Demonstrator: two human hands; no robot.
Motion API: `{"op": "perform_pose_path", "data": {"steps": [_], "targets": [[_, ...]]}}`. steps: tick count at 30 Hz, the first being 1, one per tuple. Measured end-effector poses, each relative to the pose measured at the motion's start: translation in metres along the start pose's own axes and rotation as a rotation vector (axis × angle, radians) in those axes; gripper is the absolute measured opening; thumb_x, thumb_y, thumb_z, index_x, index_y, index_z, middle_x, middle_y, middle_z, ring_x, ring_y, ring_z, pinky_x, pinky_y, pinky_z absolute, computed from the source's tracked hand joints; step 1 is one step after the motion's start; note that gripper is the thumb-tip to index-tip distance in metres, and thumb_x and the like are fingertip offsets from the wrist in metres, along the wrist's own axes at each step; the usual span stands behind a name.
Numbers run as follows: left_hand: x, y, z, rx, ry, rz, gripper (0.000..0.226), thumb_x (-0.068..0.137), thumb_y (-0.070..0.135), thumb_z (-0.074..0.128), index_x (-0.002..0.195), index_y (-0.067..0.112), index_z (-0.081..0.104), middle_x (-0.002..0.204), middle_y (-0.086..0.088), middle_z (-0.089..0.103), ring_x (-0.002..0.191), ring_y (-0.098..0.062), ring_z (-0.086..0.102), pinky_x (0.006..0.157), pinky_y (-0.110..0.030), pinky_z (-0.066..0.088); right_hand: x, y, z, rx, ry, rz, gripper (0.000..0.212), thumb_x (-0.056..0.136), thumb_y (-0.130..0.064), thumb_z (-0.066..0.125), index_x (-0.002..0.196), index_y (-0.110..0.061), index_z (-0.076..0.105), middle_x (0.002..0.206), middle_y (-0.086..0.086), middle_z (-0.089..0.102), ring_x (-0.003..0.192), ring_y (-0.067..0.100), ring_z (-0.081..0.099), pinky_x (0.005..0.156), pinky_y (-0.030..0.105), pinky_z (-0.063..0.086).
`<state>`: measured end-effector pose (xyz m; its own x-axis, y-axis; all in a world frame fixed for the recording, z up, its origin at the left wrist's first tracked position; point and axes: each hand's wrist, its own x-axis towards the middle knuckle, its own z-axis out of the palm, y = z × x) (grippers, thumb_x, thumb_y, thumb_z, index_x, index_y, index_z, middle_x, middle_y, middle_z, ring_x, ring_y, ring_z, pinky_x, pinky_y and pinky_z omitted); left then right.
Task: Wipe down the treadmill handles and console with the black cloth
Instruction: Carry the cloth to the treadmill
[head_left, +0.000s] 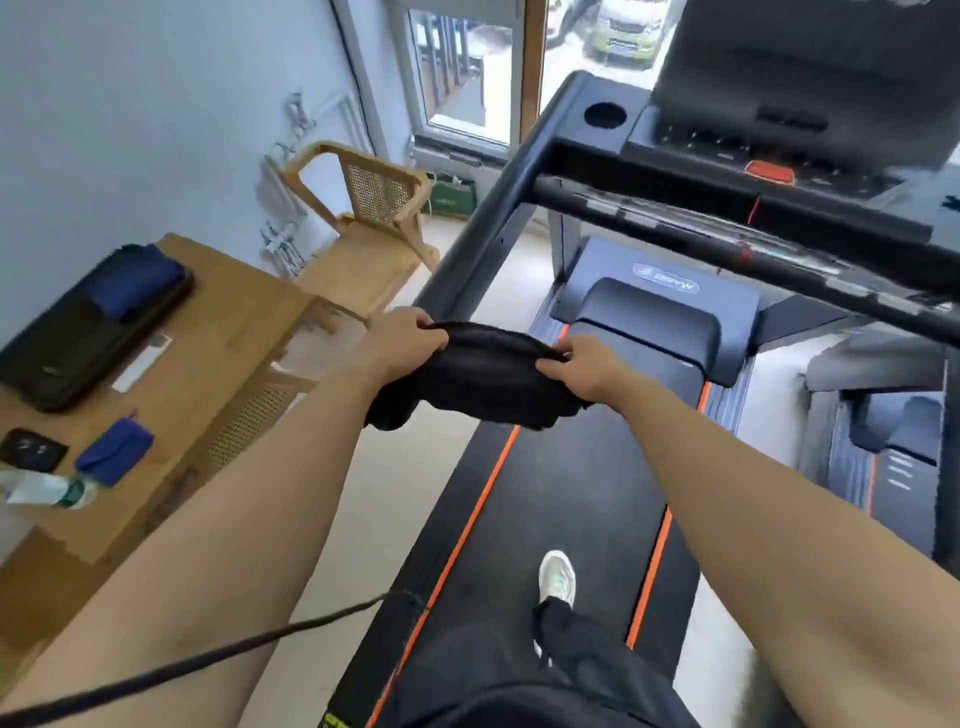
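Observation:
The black cloth (483, 382) hangs bunched between both hands, over the treadmill belt (550, 499). My left hand (402, 335) grips its left top edge and my right hand (582, 364) grips its right top edge. Both hands are held just right of the end of the left handle (488, 218), which runs up to the console. The front crossbar handle (727, 234) crosses above and beyond my hands. The console (769, 140), with a red button and a round cup holder, sits farther up at the top right. The cloth touches no part of the treadmill.
A wooden table (208, 364) on the left carries a black case, blue pouches and a bottle. A wooden cane chair (374, 228) stands past it by the wall and window. My white shoe (557, 577) stands on the belt. A second treadmill (883, 441) is on the right.

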<state>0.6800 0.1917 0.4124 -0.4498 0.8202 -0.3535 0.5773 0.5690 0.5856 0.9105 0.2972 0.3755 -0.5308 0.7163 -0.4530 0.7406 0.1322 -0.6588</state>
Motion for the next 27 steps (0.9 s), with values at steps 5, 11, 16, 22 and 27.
{"op": "perform_pose_path", "data": {"steps": [5,11,16,22,27], "targets": [[0.034,-0.016,-0.026,0.007,0.145,-0.19,0.021,0.084,0.03,0.044,0.065,0.022,0.047,0.078,-0.001,0.054,0.079,-0.029,0.053,0.064,-0.036,0.034,0.062,-0.025,-0.005,-0.041,-0.106,-0.055,0.037,0.1,-0.034,0.052,0.087,-0.003,0.067,0.08,0.01,0.064,0.077,0.024,0.058,0.061,0.028,0.042],[0.098,-0.033,-0.053,-0.01,0.336,-0.276,0.028,0.08,0.042,0.054,0.102,0.029,0.065,0.104,0.003,0.067,0.098,-0.023,0.062,0.09,-0.042,0.053,0.135,-0.056,0.012,-0.008,-0.089,-0.112,0.025,0.097,-0.017,0.048,0.073,-0.016,0.054,0.071,-0.002,0.054,0.074,0.023,0.051,0.057,0.03,0.035],[0.158,-0.035,-0.048,0.039,0.363,-0.214,0.035,0.087,0.032,0.062,0.122,0.027,0.065,0.122,-0.001,0.064,0.115,-0.027,0.058,0.094,-0.043,0.051,0.18,-0.062,0.023,0.193,0.128,0.109,0.027,0.09,-0.025,0.052,0.115,-0.018,0.06,0.113,0.003,0.063,0.102,0.024,0.058,0.084,0.035,0.047],[0.167,-0.042,0.006,-0.157,0.264,-0.344,0.072,0.08,0.053,0.057,0.142,0.018,0.045,0.14,-0.007,0.048,0.129,-0.031,0.045,0.106,-0.047,0.042,0.178,-0.071,0.067,0.316,0.356,0.471,0.073,0.089,-0.047,0.064,0.144,-0.008,0.035,0.145,0.014,0.036,0.131,0.032,0.038,0.105,0.044,0.035],[0.182,-0.049,0.035,-0.278,-0.194,-0.372,0.058,0.104,0.051,0.026,0.14,0.015,0.054,0.145,-0.013,0.054,0.128,-0.03,0.051,0.107,-0.04,0.038,0.192,-0.092,0.123,0.947,0.13,0.52,0.093,0.084,-0.079,0.037,0.158,-0.025,0.022,0.156,-0.002,0.039,0.141,0.025,0.04,0.118,0.045,0.029]]}}
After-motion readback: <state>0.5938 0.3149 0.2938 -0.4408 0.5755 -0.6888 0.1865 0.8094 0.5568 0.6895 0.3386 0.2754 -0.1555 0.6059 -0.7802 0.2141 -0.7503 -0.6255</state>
